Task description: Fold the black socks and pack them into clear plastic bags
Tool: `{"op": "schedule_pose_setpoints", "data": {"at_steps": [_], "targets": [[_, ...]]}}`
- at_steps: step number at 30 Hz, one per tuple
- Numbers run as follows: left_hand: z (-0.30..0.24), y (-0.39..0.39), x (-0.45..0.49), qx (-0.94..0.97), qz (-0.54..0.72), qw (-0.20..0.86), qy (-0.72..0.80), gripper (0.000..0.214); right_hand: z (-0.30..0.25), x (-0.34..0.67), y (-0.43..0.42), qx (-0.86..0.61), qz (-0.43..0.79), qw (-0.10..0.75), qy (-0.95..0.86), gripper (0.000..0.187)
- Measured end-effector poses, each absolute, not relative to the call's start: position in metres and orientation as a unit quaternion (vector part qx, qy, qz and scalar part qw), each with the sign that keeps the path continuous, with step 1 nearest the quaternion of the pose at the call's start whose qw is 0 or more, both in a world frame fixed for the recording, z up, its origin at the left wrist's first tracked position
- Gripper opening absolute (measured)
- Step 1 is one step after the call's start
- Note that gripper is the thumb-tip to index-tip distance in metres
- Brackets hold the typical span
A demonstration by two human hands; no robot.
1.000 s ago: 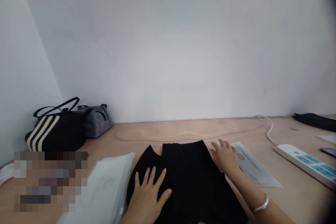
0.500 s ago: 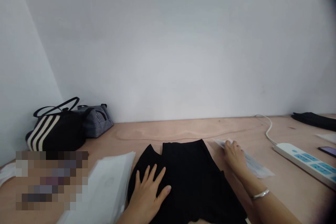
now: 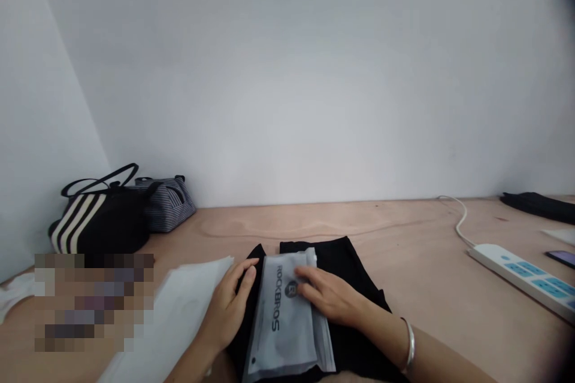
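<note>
A translucent grey zip bag printed ROCKBROS [image 3: 285,317] lies on a folded black garment [image 3: 345,263], covering its middle. My right hand [image 3: 330,296] rests on the bag's upper right part, fingers flat and pointing left. My left hand [image 3: 229,305] sits at the bag's left edge, its fingertips touching the edge and the black cloth. Beside that hand lies a stack of white sheets or plastic bags [image 3: 179,311]. The garment's lower part is hidden under the bag and my hands.
A black-and-cream striped tote [image 3: 101,221] and a grey striped pouch [image 3: 166,206] stand against the wall on the wooden table [image 3: 404,233]. On the right are a white power strip [image 3: 521,275] with its cable, a phone [image 3: 561,258] and black cloth [image 3: 539,206].
The ROCKBROS bag has moved from the table right of the garment onto the garment. My right hand has come left with it, and my left hand has shifted to the garment's left edge.
</note>
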State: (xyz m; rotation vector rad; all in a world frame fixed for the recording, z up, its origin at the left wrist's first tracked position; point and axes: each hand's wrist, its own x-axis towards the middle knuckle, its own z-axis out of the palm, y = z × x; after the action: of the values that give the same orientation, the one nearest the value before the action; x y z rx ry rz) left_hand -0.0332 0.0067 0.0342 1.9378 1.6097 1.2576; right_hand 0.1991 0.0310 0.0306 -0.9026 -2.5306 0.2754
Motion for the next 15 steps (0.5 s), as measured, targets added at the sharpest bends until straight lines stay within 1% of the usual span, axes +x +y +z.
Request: {"op": "schedule_pose_setpoints", "data": {"at_steps": [3, 6, 7, 10, 12, 15], "targets": [[0.03, 0.006, -0.029, 0.727, 0.395, 0.126, 0.548, 0.03, 0.022, 0.203, 0.032, -0.299, 0.035, 0.171, -0.938, 0.036], [0.029, 0.003, -0.017, 0.769, 0.335, 0.103, 0.535, 0.032, 0.01, 0.219, 0.037, -0.378, 0.009, 0.15, -0.914, 0.05], [0.03, 0.002, -0.011, 0.783, 0.313, 0.096, 0.529, 0.033, 0.006, 0.225, 0.038, -0.422, 0.014, 0.14, -0.896, 0.053], [0.031, 0.0, 0.008, 0.828, 0.233, 0.069, 0.505, 0.041, -0.005, 0.239, 0.039, -0.525, 0.058, 0.101, -0.843, 0.053], [0.029, 0.001, 0.02, 0.848, 0.179, 0.049, 0.496, 0.048, -0.01, 0.243, 0.038, -0.539, 0.087, 0.083, -0.834, 0.056], [0.021, 0.001, 0.029, 0.852, 0.12, 0.03, 0.509, 0.057, -0.014, 0.245, 0.037, -0.535, 0.099, 0.078, -0.835, 0.058]]}}
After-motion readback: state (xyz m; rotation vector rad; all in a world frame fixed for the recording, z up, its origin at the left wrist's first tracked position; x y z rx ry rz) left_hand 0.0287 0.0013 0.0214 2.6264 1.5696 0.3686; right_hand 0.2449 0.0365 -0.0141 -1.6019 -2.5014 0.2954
